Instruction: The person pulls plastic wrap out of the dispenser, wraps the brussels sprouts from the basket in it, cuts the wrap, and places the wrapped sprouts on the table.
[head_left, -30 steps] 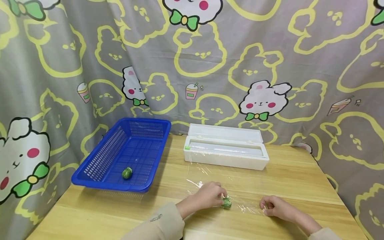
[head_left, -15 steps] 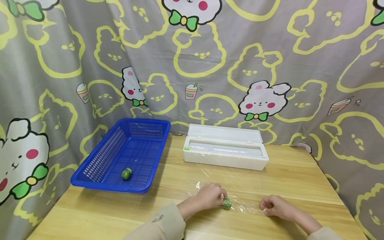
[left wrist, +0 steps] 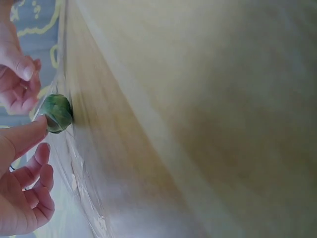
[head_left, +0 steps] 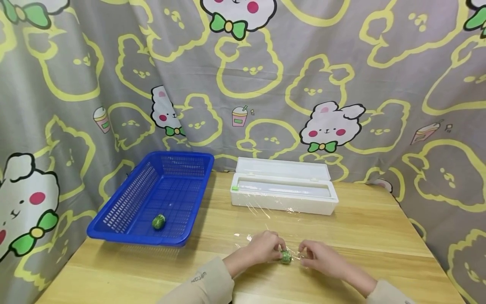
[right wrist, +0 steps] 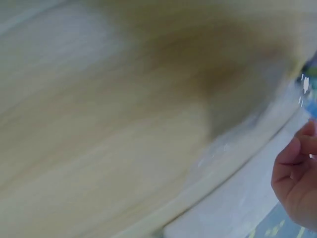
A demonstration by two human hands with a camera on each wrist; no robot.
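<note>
A small green Brussels sprout (head_left: 286,256) sits on clear cling film (head_left: 258,211) near the front of the table. My left hand (head_left: 263,248) holds it with its fingertips; the left wrist view shows the thumb against the sprout (left wrist: 57,113). Close by on the right, my right hand (head_left: 322,258) pinches the film's edge between thumb and fingers, a short gap from the sprout. In the right wrist view, the right hand (right wrist: 299,183) is partly cut off by the frame's edge. The film's exact outline is hard to make out.
Behind the hands stands a white cling film dispenser (head_left: 282,202), lid raised, with a roll inside and a green slider (head_left: 235,188). On the left, a blue plastic basket (head_left: 201,198) holds another sprout (head_left: 158,221). A patterned curtain (head_left: 212,63) surrounds the wooden table (head_left: 379,228).
My right hand has moved left toward the sprout, bringing the film's edge with it. My left hand stays at the sprout. The head view has shifted slightly.
</note>
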